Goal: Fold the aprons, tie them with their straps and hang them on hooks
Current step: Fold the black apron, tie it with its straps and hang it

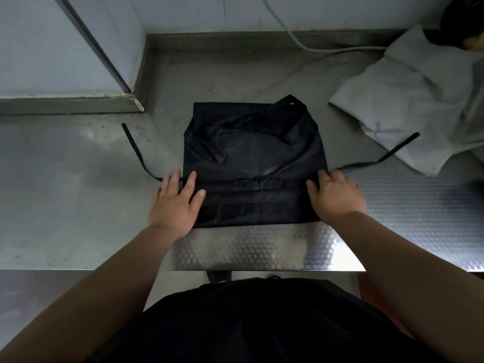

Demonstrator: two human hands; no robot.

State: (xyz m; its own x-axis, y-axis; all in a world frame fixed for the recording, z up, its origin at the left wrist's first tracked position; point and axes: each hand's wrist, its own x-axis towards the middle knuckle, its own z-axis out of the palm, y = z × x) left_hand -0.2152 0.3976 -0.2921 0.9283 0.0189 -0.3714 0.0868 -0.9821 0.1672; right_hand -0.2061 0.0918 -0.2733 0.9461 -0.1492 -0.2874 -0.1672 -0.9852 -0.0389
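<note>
black apron (pixel 254 158): folded down to a rough square, lying flat in the middle of the steel table (pixel 78 195), with a folded band running across its near part between the two hands

neck strap (pixel 262 119): just flopped loose on top of the folded apron, up at the far end

left strap (pixel 136 150): comes off the apron's left side by the left hand's fingertips, then curves away across the bare table

right strap (pixel 387 155): runs off the right side, and its far end lies on the pale cloth

left hand (pixel 175 203): palm down, fingers straight and spread, pressing on the apron's left edge; thumb and first finger are on the fabric, the rest reach past it. Not gripping anything, only flattening

right hand (pixel 335 195): sits on the apron's right edge, right where the right strap starts; thumb is on the fabric and the fingers look bent down, but it's blurry, so honestly can't tell if it has hold of anything

pale cloth (pixel 408 100): crumpled heap at the far right of the table, near the apron but not touching it

white cable (pixel 314 47): snakes along the back of the table by the wall

person: standing right up against the near edge, dark top (pixel 262 323), bare forearms
</note>
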